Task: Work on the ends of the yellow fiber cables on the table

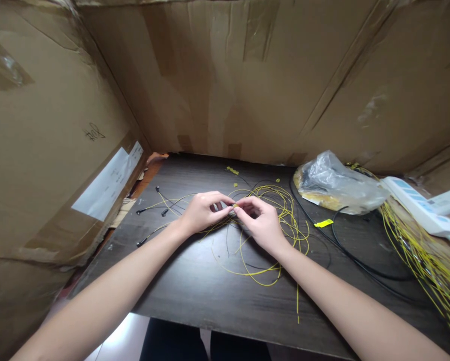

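Note:
My left hand and my right hand meet fingertip to fingertip above the table, both closed in a pinch. A small yellow piece shows at my right fingertips. Something dark and thin is at my left fingertips, too small to make out. Under and around both hands lies a loose tangle of thin yellow wires, with thin black wires among them. Left of my left hand, several wire ends carry black connectors. Beyond the hands lie a short row of small yellow pieces and a single yellow piece.
The dark wooden table has cardboard walls behind and at the left. On the right are a clear plastic bag, a white power strip, a yellow wire bundle and a thick black cable with a yellow tag.

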Tool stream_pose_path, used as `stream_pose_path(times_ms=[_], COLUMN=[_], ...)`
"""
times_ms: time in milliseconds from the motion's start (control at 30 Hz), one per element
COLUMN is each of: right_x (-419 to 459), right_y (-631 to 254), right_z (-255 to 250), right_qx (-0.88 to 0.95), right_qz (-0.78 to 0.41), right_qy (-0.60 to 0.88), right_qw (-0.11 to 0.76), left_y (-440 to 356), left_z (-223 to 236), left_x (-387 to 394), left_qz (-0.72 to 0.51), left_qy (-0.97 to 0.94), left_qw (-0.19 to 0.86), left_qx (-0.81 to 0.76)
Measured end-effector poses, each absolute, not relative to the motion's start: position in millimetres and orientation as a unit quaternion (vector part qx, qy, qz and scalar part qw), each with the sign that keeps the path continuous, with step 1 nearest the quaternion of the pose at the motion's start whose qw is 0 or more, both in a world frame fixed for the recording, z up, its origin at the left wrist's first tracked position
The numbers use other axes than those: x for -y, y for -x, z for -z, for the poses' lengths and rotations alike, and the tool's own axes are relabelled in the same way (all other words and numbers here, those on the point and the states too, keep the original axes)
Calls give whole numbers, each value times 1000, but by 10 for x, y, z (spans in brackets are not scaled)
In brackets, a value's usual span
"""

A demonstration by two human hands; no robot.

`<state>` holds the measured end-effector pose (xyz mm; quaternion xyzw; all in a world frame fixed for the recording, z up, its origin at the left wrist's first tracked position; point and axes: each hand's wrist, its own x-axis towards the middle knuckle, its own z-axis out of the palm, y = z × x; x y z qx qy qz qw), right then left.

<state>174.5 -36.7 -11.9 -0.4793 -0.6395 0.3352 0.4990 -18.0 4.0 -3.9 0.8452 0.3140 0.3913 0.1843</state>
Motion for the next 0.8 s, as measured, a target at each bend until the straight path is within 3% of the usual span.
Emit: stream_pose_path(times_ms=[800], right_x=[367], right_y=[-1744], right_z=[93], right_qx=[677], right_qz=[-329], right_qy=[483], right_qw=[447], left_y=[162], left_z=[27], left_x=[-7], left_qz=[-390], left_qy=[-849], left_qw=[188], left_qx=[-303])
